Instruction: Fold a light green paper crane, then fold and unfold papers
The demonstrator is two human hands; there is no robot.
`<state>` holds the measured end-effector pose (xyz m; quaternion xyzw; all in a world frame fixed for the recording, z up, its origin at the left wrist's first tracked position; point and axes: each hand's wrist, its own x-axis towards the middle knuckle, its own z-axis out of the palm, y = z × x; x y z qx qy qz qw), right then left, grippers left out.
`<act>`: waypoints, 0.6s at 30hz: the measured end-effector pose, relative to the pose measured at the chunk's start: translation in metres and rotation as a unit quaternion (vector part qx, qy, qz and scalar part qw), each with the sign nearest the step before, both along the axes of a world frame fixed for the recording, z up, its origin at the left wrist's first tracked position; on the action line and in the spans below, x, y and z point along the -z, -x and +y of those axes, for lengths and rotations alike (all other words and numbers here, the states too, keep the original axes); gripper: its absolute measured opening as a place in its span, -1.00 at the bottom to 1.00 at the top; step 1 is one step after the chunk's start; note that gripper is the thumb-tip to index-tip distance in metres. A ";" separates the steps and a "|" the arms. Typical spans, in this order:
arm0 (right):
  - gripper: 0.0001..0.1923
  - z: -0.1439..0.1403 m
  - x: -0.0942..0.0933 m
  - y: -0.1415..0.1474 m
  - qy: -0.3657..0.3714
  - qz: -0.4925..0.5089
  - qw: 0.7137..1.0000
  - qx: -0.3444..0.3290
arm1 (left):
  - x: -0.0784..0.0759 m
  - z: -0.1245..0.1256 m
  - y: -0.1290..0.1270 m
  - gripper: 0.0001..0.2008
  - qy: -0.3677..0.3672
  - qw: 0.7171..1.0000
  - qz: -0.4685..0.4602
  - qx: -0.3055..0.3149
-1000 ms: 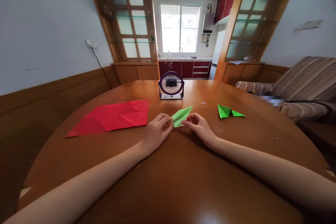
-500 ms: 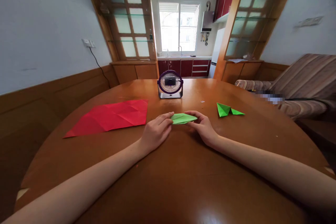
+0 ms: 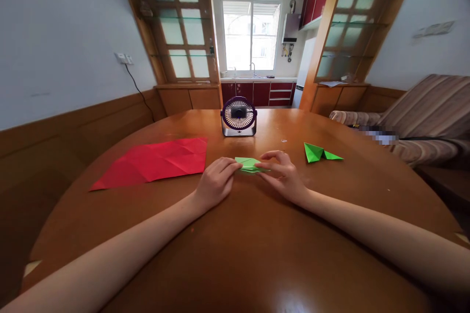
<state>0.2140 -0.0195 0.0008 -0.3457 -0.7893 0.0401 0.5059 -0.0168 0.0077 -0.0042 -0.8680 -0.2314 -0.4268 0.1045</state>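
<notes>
Fingers (image 3: 230,165) of the left hand (image 3: 212,183) pinch one end of the light green paper (image 3: 246,162). At the other end, the right hand (image 3: 288,181) pinches too, with a finger on top and the thumb low down. The paper is between both hands, over the table (image 3: 242,249); I cannot tell if they touch. It looks like a folding step. The next move seems to need even edges and a firm, careful press.

Ahead of you, a purple-rimmed fan (image 3: 239,114) stands on the table (image 3: 235,259); a striped armchair (image 3: 433,110) is at your right.
</notes>
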 end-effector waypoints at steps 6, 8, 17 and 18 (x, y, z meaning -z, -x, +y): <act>-0.86 0.002 0.000 0.000 -0.012 -0.033 0.999 0.019 | -0.005 -0.004 -0.004 -0.74 -0.004 0.999 0.039 -0.019; -0.86 0.001 0.000 0.000 -0.012 -0.033 0.999 0.012 | -0.006 -0.005 -0.005 -0.78 -0.006 0.999 0.037 -0.015; -0.85 0.004 -0.002 -0.004 0.008 -0.041 0.999 0.010 | -0.007 -0.005 -0.005 -0.79 0.051 0.999 -0.003 -0.008; -0.84 0.005 -0.003 -0.004 0.007 -0.043 0.999 0.007 | -0.007 -0.005 -0.005 -0.79 0.053 0.999 0.003 -0.011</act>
